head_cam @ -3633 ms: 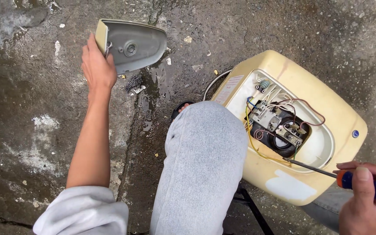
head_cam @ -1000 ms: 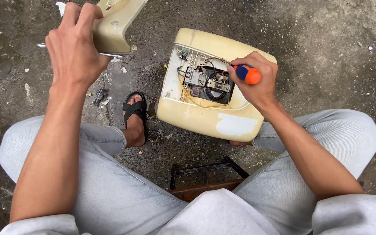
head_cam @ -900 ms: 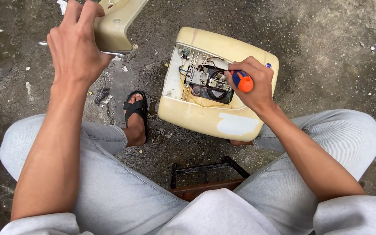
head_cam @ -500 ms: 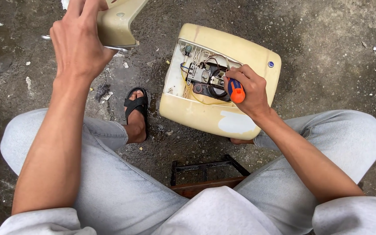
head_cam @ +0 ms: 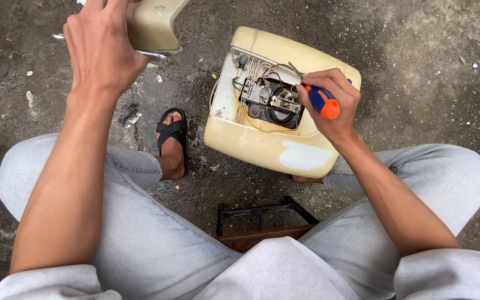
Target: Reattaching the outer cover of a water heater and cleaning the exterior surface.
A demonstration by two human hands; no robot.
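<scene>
R hand [head_cam: 329,105] curled round screwdriver [head_cam: 320,101]

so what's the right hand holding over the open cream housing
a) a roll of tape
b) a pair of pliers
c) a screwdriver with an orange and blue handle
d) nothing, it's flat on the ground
c: the right hand is closed around a screwdriver with an orange and blue handle, its tip down among the wires and parts inside the open cream housing, while the left hand holds the removed cover off to the side.
</scene>
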